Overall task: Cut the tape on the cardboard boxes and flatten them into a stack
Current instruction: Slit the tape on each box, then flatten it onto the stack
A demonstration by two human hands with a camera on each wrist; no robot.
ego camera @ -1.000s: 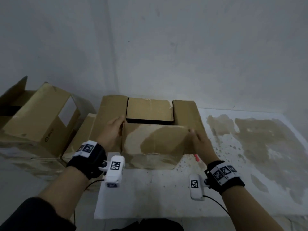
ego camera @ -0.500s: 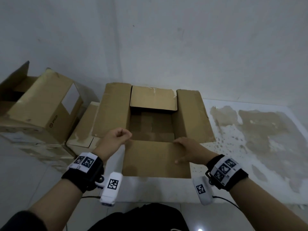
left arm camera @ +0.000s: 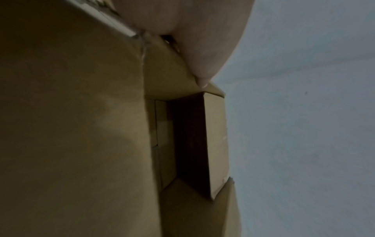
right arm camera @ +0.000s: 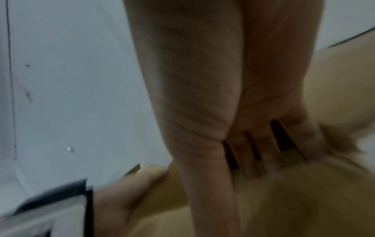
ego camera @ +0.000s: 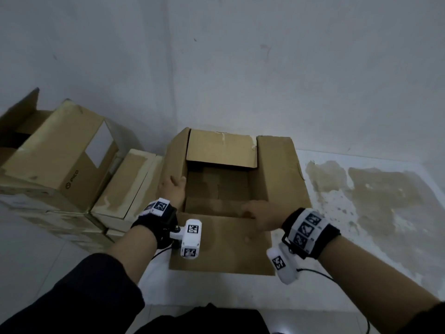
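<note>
An open brown cardboard box (ego camera: 279, 172) stands on the white table, its four top flaps spread outward and its inside bare. My left hand (ego camera: 172, 190) lies on the left flap where it meets the opening, fingers fairly straight. In the left wrist view my thumb (left arm camera: 202, 48) rests along the flap's top edge, above the box (left arm camera: 71, 128). My right hand (ego camera: 261, 213) presses on the near rim, above the near flap (ego camera: 221, 244), which hangs toward me. The right wrist view, blurred, shows its straight fingers (right arm camera: 263, 152) on cardboard (right arm camera: 284, 200). No cutter is in view.
Left of the table, several other cardboard boxes (ego camera: 55, 153) are piled up, with a smaller one (ego camera: 125, 184) touching the open box's left flap. The table (ego camera: 361, 201) has brown stained patches to the right. A plain wall stands close behind.
The near flap has swung from upright to folded out toward me. My left hand went from a fist to lying on the left flap. My right hand moved left along the near rim.
</note>
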